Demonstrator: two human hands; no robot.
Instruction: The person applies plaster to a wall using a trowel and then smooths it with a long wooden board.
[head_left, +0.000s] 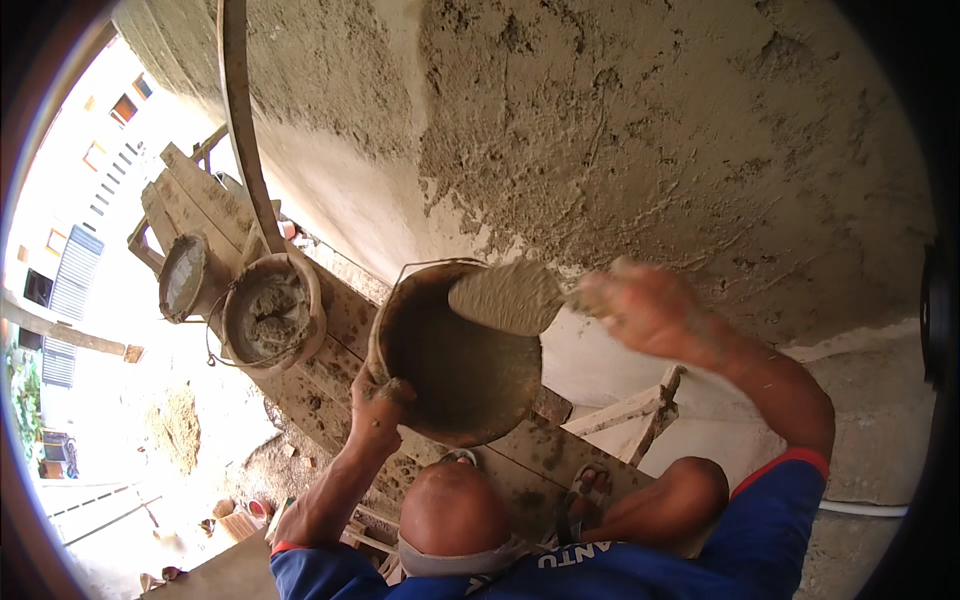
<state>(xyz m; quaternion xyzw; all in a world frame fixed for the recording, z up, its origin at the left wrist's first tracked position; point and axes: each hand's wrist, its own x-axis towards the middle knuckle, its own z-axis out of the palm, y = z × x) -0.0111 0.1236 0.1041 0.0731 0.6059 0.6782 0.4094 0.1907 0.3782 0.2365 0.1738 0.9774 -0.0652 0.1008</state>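
My left hand (380,408) is closed on the left rim of a dark bucket (420,335), its thumb over the edge. The bucket's mouth faces up toward me, and its shadowed inside has mortar smeared on the walls; how much lies within I cannot tell. In my right hand (648,312), slightly blurred, is the handle of a trowel (510,297). Grey mortar coats its rounded blade, which hangs over the bucket's far right rim. Beyond it rises a curved wall (620,150), rough and wet-looking in the middle and smoother at the sides.
Two more buckets stand to the left: one with mortar (270,315), another with pale contents (185,278). Mortar-spattered planks (330,385) lie under my feet. A wooden pole (240,120) rises at the far left, and timber braces (630,408) sit right. Lower ground with a sand heap (175,425) shows beyond the planks.
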